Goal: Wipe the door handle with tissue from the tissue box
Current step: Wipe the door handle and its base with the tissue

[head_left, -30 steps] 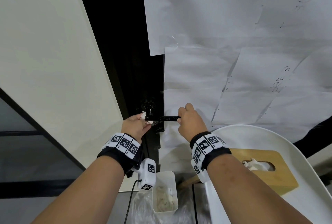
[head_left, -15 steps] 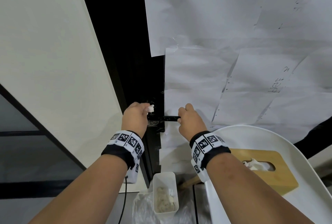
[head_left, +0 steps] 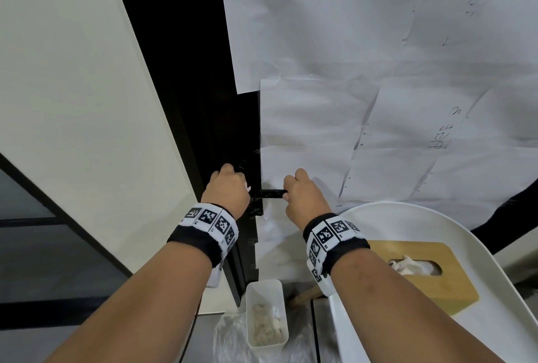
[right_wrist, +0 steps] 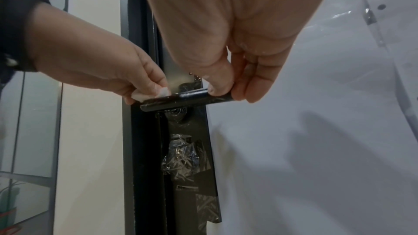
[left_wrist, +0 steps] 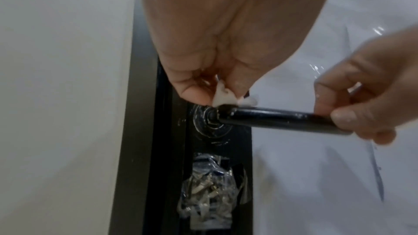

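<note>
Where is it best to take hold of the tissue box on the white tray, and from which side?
Take the tissue box by its two long side walls, coming from above. It lies flat on the white tray, and its top has an oval opening with tissue poking out, so a grip across the sides avoids crushing that tissue.

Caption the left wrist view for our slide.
Left hand presses tissue on handle; right hand steadies its end.

Blk door handle (left_wrist: 278, 119), white tissue (left_wrist: 224, 96), tan tissue box (head_left: 419, 278), b/w checker-pattern wristbands (head_left: 211, 221).
</note>
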